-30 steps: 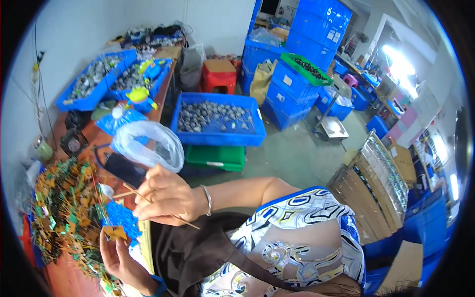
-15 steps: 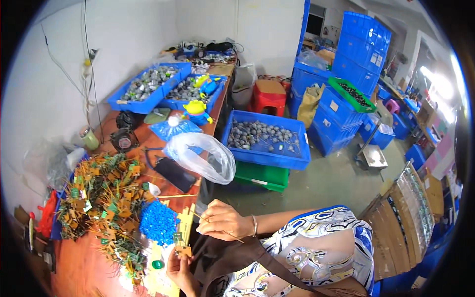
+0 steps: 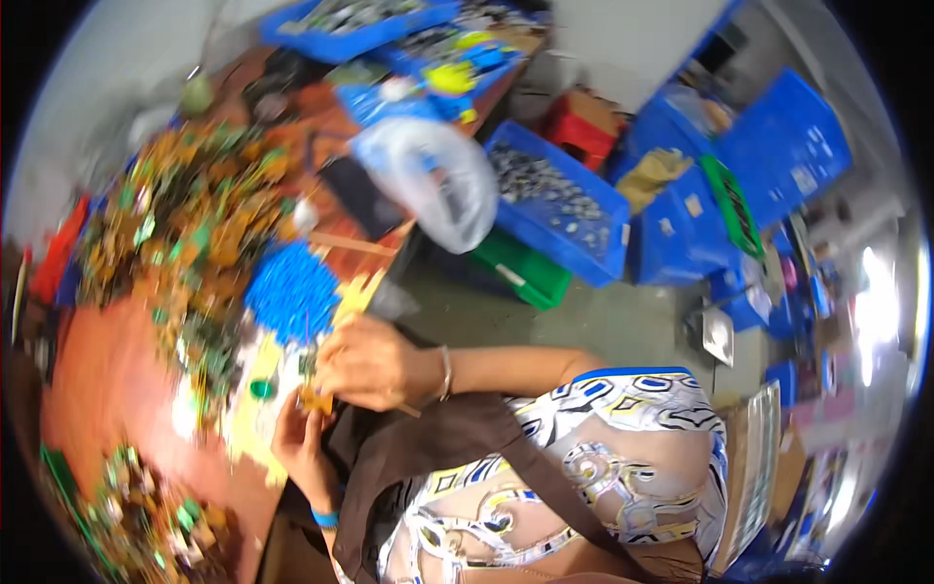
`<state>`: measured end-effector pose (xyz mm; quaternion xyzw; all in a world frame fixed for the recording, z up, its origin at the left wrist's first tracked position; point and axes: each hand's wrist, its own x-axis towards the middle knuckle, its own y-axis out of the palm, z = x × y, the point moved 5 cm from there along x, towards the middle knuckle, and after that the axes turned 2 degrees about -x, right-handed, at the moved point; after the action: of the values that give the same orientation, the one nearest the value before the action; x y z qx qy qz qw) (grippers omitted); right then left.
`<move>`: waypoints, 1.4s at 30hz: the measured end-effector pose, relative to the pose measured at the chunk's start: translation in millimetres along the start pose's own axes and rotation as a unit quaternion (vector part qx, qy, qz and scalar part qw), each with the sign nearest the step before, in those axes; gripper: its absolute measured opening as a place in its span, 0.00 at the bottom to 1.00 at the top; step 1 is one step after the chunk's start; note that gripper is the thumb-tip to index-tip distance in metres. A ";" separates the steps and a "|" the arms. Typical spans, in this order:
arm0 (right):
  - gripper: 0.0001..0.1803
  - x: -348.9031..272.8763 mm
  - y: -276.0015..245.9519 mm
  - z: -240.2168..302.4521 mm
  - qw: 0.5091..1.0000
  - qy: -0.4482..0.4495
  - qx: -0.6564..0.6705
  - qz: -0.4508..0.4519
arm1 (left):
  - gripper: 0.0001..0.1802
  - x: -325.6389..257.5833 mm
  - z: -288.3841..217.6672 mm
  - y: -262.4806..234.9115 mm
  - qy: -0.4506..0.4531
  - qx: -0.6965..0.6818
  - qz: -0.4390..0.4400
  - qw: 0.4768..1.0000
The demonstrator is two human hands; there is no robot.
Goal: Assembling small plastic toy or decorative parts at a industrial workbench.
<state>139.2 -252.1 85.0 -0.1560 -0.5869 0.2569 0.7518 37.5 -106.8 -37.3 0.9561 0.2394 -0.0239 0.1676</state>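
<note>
Hands, left (image 3: 304,438) and right (image 3: 375,362), close together, pinching a small orange-green part (image 3: 313,397) at lower-left centre over the bench (image 3: 107,389); motion blur suggests it could slip.

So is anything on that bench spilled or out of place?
Nothing looks spilled. The blue beads lie in a loose heap on the table, beside a tangle of green and brown pieces. A clear plastic bag sags over the table's edge. The picture is blurred.
</note>
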 end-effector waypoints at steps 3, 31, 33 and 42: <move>0.11 7.7 22.2 -3.7 0.999 -0.028 0.019 0.016 | 0.19 -9.4 -18.4 -13.7 0.023 0.000 -0.070 0.997; 0.14 49.1 81.7 42.1 0.992 -0.025 0.078 0.099 | 0.19 -52.9 -71.1 -30.3 0.050 -0.097 -0.144 0.983; 0.15 49.0 82.9 40.5 0.991 0.001 0.087 0.097 | 0.19 -53.1 -71.2 -32.6 0.056 -0.095 -0.148 0.983; 0.14 47.2 86.9 38.7 0.988 0.059 0.098 0.104 | 0.19 -49.1 -65.9 -31.6 0.054 -0.087 -0.139 0.985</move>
<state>92.7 -156.6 86.4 -0.1566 -0.4939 0.3801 0.7662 -22.9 -80.8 21.2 0.8952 0.3798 0.0254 0.2319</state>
